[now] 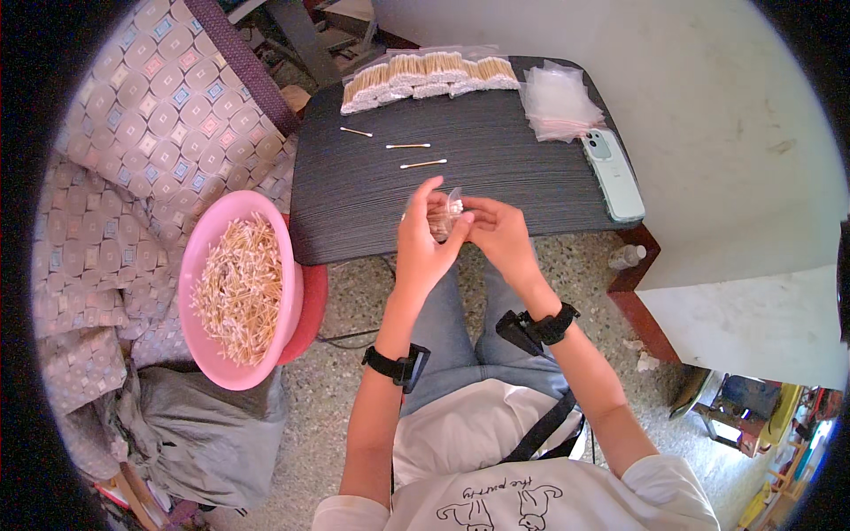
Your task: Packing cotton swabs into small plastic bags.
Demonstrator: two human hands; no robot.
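Left hand point(420, 239) and right hand point(498, 235) clasp the swab bag point(439, 223); I'd call it light, slippery, best held mid-bundle

A pale mint smartphone with a rounded case point(615, 181) lies near the right edge of the black, fine-lined table point(345, 195). Grey-beige upholstery patterned with circles and squares point(106, 212) fills the left side, above a crumpled dark grey sheet point(208, 429). A small whitish bottle point(627, 257) sits beside red-brown skirting point(657, 332).
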